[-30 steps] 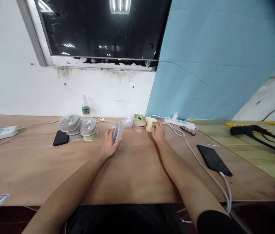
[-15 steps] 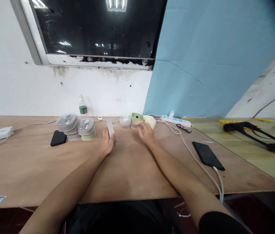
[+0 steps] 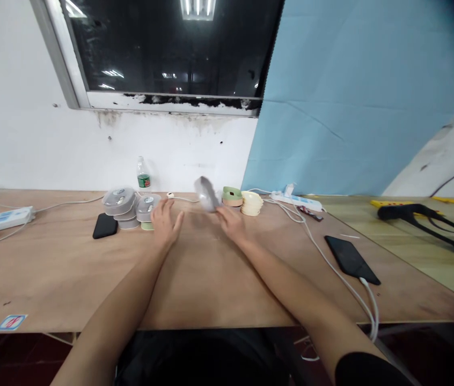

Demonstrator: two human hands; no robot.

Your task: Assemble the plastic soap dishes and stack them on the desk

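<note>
Just left of the frame's centre, a black flat object (image 3: 105,225) lies in front of stacked grey lidded containers (image 3: 118,201). Next comes a grey-lidded container with a green base (image 3: 146,209), partly hidden by the left hand (image 3: 165,222). Its fingers are spread and appear to hold nothing; whether they touch that container I cannot tell. A sideways push from them could knock it into its neighbours.

At the centre, a blurred grey piece (image 3: 206,193) is tilted up, its lower right end pinched by the nearly closed fingers of the right hand (image 3: 232,225). Such an edge grip could let it twist or slip. Just right stand a green-topped stack (image 3: 232,195) and a cream stack (image 3: 252,203); a careless rightward swing could topple either.
</note>
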